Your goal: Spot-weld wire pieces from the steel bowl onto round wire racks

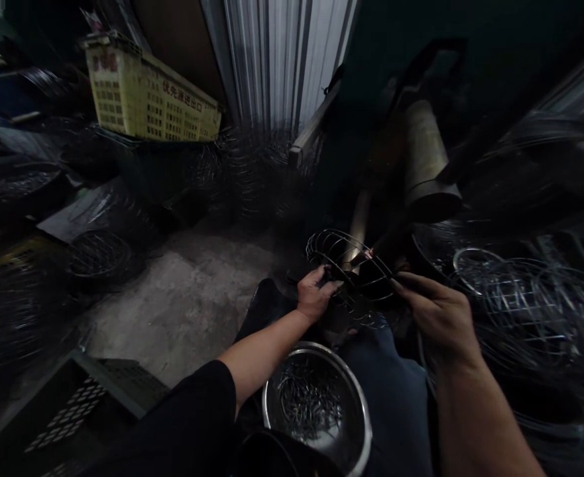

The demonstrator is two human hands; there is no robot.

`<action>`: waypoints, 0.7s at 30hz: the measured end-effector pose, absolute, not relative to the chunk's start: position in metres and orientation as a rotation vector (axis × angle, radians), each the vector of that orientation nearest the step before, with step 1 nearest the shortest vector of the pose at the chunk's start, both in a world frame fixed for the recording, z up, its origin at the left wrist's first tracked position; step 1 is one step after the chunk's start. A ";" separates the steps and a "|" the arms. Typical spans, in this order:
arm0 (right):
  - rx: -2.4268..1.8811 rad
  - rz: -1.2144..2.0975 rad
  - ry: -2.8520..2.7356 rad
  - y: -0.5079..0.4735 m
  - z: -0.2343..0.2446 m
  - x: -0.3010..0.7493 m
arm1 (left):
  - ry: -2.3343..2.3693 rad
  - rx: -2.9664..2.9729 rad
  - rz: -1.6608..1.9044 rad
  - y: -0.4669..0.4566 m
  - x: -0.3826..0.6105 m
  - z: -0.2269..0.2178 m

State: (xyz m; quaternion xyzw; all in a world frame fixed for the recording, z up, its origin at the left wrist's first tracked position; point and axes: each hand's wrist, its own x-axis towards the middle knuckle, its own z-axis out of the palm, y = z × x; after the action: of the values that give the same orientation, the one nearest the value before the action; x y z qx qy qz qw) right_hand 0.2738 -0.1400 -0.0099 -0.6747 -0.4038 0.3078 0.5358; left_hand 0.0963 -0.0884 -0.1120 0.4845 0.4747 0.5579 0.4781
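Observation:
My left hand (315, 293) grips the near edge of a domed wire cage (339, 255), like a fan guard, made of dark metal. My right hand (435, 311) pinches the cage's right side between fingers and thumb. The cage sits between the dark upper electrode (388, 237) and a brass-coloured lower rod (358, 222) of a spot welding machine, where a small bright spark (369, 254) shows. The contact point is partly hidden by wires. Below my hands, a steel bowl (316, 404) on my lap holds several short wire pieces (309, 401).
A metal cylinder (428, 159) on the welder rises above the cage. Piles of wire cages (525, 305) crowd the right side, and more (97, 255) lie on the left. Bare concrete floor (172, 311) spreads ahead of me. A yellow crate (150, 93) and a corrugated metal door (282, 53) stand beyond.

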 end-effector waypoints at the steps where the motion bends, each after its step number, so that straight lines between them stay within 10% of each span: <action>1: -1.607 0.730 -0.977 -0.136 -0.010 0.275 | 1.163 1.167 1.360 -0.087 0.096 -0.112; 21: -1.679 0.880 -0.968 -0.139 -0.005 0.298 | 1.000 0.997 1.346 -0.091 0.104 -0.116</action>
State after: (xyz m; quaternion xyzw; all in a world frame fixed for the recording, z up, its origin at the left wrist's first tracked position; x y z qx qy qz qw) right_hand 0.2975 -0.1394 -0.0049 -0.6897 -0.3978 0.3614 0.4853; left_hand 0.1039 -0.0910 -0.1160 0.4231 0.4244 0.5712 0.5610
